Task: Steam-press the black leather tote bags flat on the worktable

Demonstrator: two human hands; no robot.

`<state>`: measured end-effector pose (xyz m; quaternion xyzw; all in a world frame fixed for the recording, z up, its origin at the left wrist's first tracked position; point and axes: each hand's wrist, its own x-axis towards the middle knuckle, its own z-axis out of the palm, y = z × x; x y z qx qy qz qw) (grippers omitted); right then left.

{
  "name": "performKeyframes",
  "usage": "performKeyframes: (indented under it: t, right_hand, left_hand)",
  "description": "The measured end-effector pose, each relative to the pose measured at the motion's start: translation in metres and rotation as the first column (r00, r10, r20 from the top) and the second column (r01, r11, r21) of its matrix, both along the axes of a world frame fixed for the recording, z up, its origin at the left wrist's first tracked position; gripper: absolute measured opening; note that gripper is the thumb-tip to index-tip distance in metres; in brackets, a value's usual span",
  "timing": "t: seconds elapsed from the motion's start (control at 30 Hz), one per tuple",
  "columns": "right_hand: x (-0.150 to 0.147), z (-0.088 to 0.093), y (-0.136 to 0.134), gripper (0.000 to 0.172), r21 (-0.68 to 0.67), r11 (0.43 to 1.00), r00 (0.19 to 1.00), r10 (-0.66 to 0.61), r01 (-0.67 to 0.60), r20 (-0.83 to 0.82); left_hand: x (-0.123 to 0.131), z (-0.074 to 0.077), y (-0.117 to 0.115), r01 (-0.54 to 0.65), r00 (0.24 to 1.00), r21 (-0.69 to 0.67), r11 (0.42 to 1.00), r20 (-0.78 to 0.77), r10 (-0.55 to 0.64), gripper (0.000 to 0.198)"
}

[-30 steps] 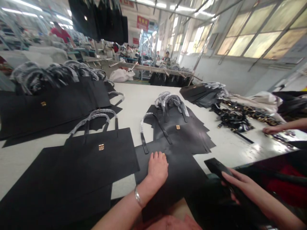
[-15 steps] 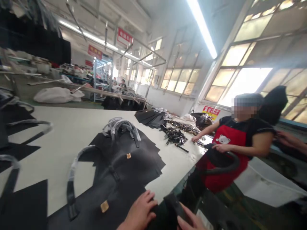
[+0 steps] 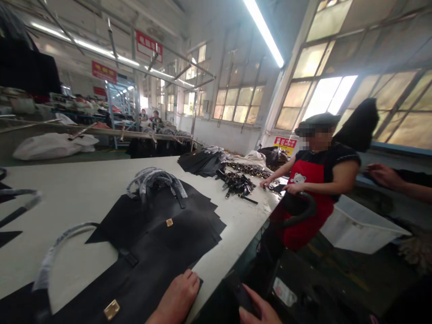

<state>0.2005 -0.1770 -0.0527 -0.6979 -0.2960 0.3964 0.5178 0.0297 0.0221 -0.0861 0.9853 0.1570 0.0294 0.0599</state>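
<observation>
My left hand [image 3: 178, 294] is closed at the edge of a black bag panel [image 3: 151, 281], its fingers bent together over the material. That panel has a gold square fitting [image 3: 111, 309] and a plastic-wrapped handle [image 3: 57, 252]. Just off the table edge, my right hand [image 3: 258, 308] grips a dark, narrow black strip [image 3: 238, 288]; its exact kind is unclear. Farther up the table lies a fanned stack of similar black panels [image 3: 199, 213], with another gold fitting [image 3: 169, 222] and bundled wrapped handles [image 3: 155, 180] on top.
Black straps with metal buckles [image 3: 238, 185] lie in a heap on the white table [image 3: 84, 180], near more stacked panels [image 3: 200, 161]. A co-worker in a red apron [image 3: 303, 216] stands at its right side. Behind is a white bin [image 3: 364, 229]; another person's hand [image 3: 386, 175] enters from the right.
The view has turned slightly right, so the table things sit farther left. My left fingers, spread before, have drawn together at the panel edge. My right hand still holds the black strip.
</observation>
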Motion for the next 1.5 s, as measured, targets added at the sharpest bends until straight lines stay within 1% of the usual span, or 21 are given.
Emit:
performKeyframes:
  t: [0.07, 0.13, 0.2, 0.33, 0.4, 0.5, 0.53, 0.63, 0.67, 0.73, 0.77, 0.83, 0.9, 0.97, 1.1, 1.2, 1.27, 1.37, 1.5]
  right_hand:
    - [0.0, -0.005, -0.002, 0.073, 0.011, 1.0, 1.0, 0.0, 0.0, 0.0]
    - [0.0, -0.01, -0.004, 0.073, 0.026, 1.0, 1.0, -0.002, 0.002, -0.002]
    - [0.001, -0.013, -0.005, 0.075, 0.03, 1.0, 1.0, -0.005, 0.005, -0.009]
    - [-0.001, -0.013, -0.006, 0.082, 0.053, 0.999, 0.999, 0.012, -0.01, -0.034]
    - [-0.006, -0.01, -0.006, 0.088, 0.031, 1.0, 0.999, 0.005, -0.004, -0.047]
    - [-0.014, -0.004, -0.008, 0.095, -0.099, 0.995, 0.998, -0.011, 0.004, -0.066]
    - [-0.016, -0.001, -0.008, 0.094, -0.145, 0.989, 0.998, -0.006, -0.004, -0.065]
    - [-0.02, 0.007, -0.005, 0.088, -0.192, 0.981, 0.999, 0.041, -0.044, -0.021]
    - [-0.02, 0.01, -0.003, 0.088, -0.2, 0.978, 0.998, 0.055, -0.058, -0.019]
    - [-0.021, 0.015, 0.003, 0.089, -0.208, 0.975, 0.997, 0.075, -0.078, -0.023]
    - [-0.021, 0.017, 0.005, 0.09, -0.209, 0.974, 0.996, 0.085, -0.089, -0.028]
    - [-0.022, 0.021, 0.01, 0.088, -0.203, 0.972, 0.993, 0.111, -0.116, -0.037]
    - [-0.023, 0.024, 0.014, 0.082, -0.207, 0.966, 0.988, 0.15, -0.156, -0.047]
    - [-0.021, 0.026, 0.018, 0.075, -0.233, 0.949, 0.977, 0.207, -0.214, -0.058]
    - [-0.016, 0.033, 0.031, 0.059, -0.308, 0.889, 0.941, 0.321, -0.339, -0.109]
    - [-0.016, 0.041, 0.05, 0.045, -0.354, 0.829, 0.901, 0.394, -0.434, -0.181]
    - [-0.018, 0.047, 0.065, 0.039, -0.378, 0.802, 0.886, 0.416, -0.463, -0.205]
    - [-0.021, 0.053, 0.08, 0.037, -0.408, 0.787, 0.886, 0.43, -0.463, -0.176]
    - [-0.019, 0.058, 0.081, 0.041, -0.459, 0.75, 0.878, 0.437, -0.477, -0.197]
  left_hand:
    - [0.006, 0.006, -0.001, 0.057, 0.995, 0.062, 0.996, -0.088, -0.051, 0.022]
    - [0.011, 0.009, 0.0, 0.123, 0.986, 0.115, 0.986, -0.129, -0.108, 0.023]
    - [0.016, 0.006, 0.002, 0.18, 0.979, 0.156, 0.971, -0.126, -0.161, 0.024]
    - [0.023, -0.005, 0.007, 0.254, 0.966, 0.209, 0.944, -0.093, -0.239, 0.025]
    - [0.023, -0.007, 0.009, 0.267, 0.963, 0.203, 0.942, -0.082, -0.255, 0.024]
    - [0.021, -0.002, 0.01, 0.256, 0.966, 0.106, 0.961, -0.041, -0.253, 0.023]
    - [0.02, 0.0, 0.009, 0.243, 0.97, 0.063, 0.968, -0.029, -0.242, 0.022]
    - [0.021, 0.004, 0.011, 0.152, 0.988, -0.041, 0.988, -0.01, -0.152, 0.02]
    - [0.021, 0.003, 0.013, 0.1, 0.995, -0.07, 0.993, 0.005, -0.1, 0.02]
    - [0.02, 0.001, 0.018, -0.046, 0.998, -0.121, 0.992, 0.046, 0.052, 0.02]
    - [0.019, 0.0, 0.02, -0.13, 0.988, -0.147, 0.981, 0.069, 0.141, 0.022]
    - [0.015, -0.002, 0.021, -0.274, 0.946, -0.212, 0.938, 0.116, 0.302, 0.024]
    - [0.01, -0.004, 0.018, -0.345, 0.901, -0.287, 0.894, 0.165, 0.401, 0.024]
    - [0.003, -0.006, 0.011, -0.344, 0.873, -0.353, 0.87, 0.22, 0.434, 0.022]
    - [-0.008, -0.007, -0.004, -0.27, 0.849, -0.448, 0.852, 0.307, 0.431, 0.026]
    - [-0.012, -0.007, -0.008, -0.238, 0.833, -0.5, 0.832, 0.336, 0.44, 0.03]
    - [-0.012, -0.006, -0.007, -0.222, 0.825, -0.528, 0.82, 0.347, 0.447, 0.03]
    - [-0.012, -0.007, -0.006, -0.201, 0.811, -0.563, 0.802, 0.364, 0.459, 0.031]
    - [-0.011, -0.011, -0.004, -0.174, 0.785, -0.601, 0.78, 0.393, 0.478, 0.034]
